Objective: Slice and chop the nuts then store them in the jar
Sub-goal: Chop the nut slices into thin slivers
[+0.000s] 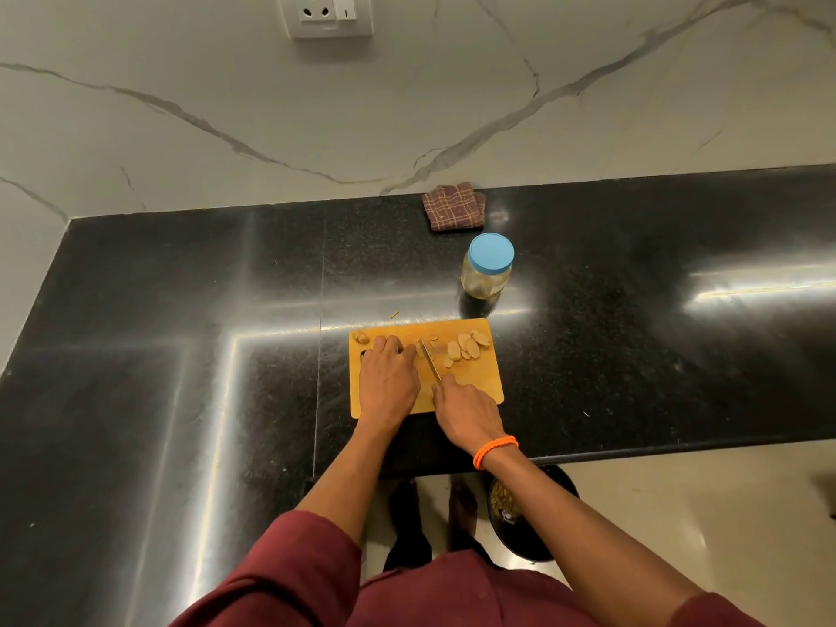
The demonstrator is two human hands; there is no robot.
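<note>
Currently slicing is partway done. On the cutting board (479, 391), one whole nut (360, 337) waits at 10 o'clock; left hand (388, 377) pins a nut (420, 349); right hand (466, 411) grips the knife (429, 362); slices (466, 347) lie at 2 o'clock. Chopping remains; the jar (487, 269) stands capped on the bench (181, 355) beyond.

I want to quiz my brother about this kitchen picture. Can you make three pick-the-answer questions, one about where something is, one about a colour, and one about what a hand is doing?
1. Where is the jar?
A. On the cutting board
B. On the counter behind the cutting board
C. On the floor

2. What colour is the jar's lid?
A. Red
B. Green
C. Blue

3. What is the right hand doing?
A. Holding the knife
B. Lying flat and empty
C. Lifting the jar

Answers:
1. B, it stands on the black counter past the cutting board.
2. C, the lid looks light blue.
3. A, its fingers wrap the handle of the knife, blade on the board.
</note>
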